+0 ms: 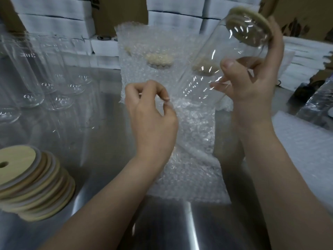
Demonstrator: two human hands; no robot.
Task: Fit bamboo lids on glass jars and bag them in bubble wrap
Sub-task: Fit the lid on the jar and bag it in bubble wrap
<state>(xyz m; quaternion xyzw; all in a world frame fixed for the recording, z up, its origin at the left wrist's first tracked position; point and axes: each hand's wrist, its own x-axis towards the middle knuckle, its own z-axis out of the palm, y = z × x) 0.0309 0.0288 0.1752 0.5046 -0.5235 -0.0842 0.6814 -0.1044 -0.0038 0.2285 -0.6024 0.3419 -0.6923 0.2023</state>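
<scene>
Both bare forearms reach up from the lower edge, the left slanting inward. The left grip (151, 114) shows its back, fingers curled, thumb and forefinger pinching the edge of the bubble wrap bag (194, 134). Higher and to its right, the right grip (252, 83) wraps a tilted glass jar (216, 56), thumb across the near side, one finger stretched up to the lidded end.

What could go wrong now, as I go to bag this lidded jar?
The right hand alone holds the tilted jar; smooth glass might slip onto the metal table. The left hand pinches just one edge of the bubble wrap bag, so its mouth may snag the bamboo lid.
</scene>
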